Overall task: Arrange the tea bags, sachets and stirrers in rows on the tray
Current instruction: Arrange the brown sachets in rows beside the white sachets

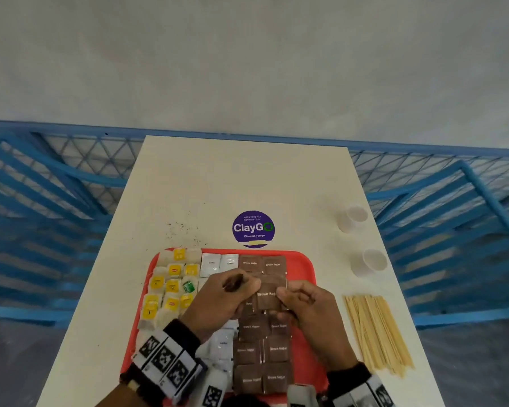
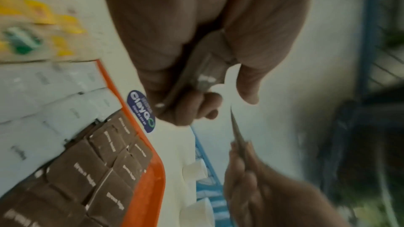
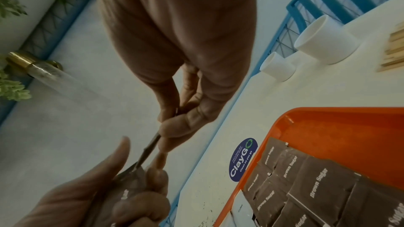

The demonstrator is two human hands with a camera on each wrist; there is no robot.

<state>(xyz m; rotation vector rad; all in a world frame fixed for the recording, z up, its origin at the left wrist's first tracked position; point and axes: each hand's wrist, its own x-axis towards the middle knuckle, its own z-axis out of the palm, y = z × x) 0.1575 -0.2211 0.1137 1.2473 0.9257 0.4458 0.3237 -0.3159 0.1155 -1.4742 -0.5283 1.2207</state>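
I pinch 1 brown sugar sachet (image 1: pixel 269 293) between both grips, left hand (image 1: pixel 218 301) holding more sachets curled in its fingers, right hand (image 1: pixel 309 309) nipping the edge. I judge it should be peeled free and laid flush in the gap directly beneath. Around lies the red tray (image 1: pixel 304 265); right of it, stirrers (image 1: pixel 376 333) wait on the counter (image 1: pixel 247 177), 2 white cups (image 1: pixel 368 262) beyond.

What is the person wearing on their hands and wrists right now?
Both hands are bare, no gloves. The left hand has a black cuff with a white band of black-and-white square marker tags behind it; the right hand has a matching black cuff and tagged band. White camera housings sit under each wrist.
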